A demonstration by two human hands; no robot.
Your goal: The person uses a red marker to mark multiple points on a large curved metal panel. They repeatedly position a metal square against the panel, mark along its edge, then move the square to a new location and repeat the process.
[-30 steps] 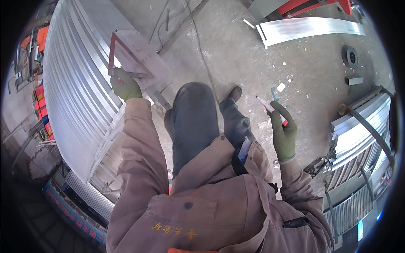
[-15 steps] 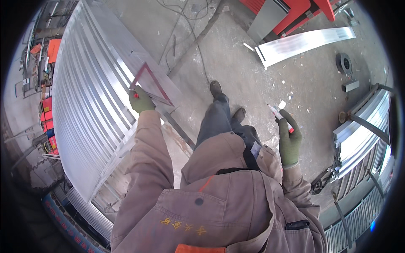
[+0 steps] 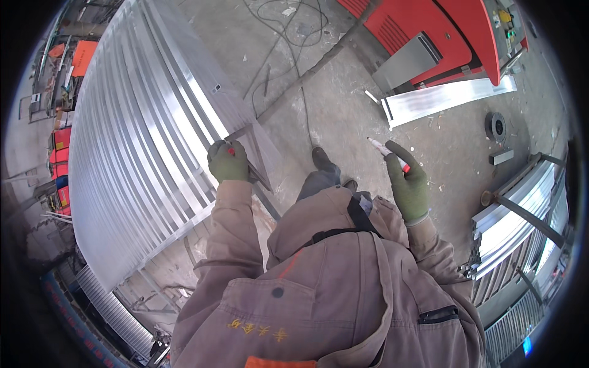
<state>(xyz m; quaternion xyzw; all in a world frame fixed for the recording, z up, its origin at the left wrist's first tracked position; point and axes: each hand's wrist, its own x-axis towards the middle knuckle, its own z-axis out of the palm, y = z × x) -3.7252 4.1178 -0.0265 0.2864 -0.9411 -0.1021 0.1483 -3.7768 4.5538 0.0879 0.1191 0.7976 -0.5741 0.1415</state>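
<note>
My left hand (image 3: pixel 228 162), in a green glove, is closed on a triangular set square (image 3: pixel 261 156) at the right edge of a broad row of silvery metal strips (image 3: pixel 144 129). A small red piece (image 3: pixel 231 151), perhaps a marker cap, shows between its fingers. My right hand (image 3: pixel 408 190), also gloved, holds a white marker (image 3: pixel 378 146) with a red end, its dark tip pointing up and left, over the floor. The marker is apart from the strips and the set square. Whether the set square rests on the strips, I cannot tell.
A red machine (image 3: pixel 423 37) stands at the far right, with a shiny metal sheet (image 3: pixel 451 101) in front of it. Cables (image 3: pixel 297 24) lie on the floor ahead. At right are a dark coil (image 3: pixel 496 126) and a rack of metal lengths (image 3: pixel 512 214).
The view has shifted. My left hand and the set square have come nearer my body and rightward in the picture, the triangle now turned differently. My right hand has moved up and left with the marker.
</note>
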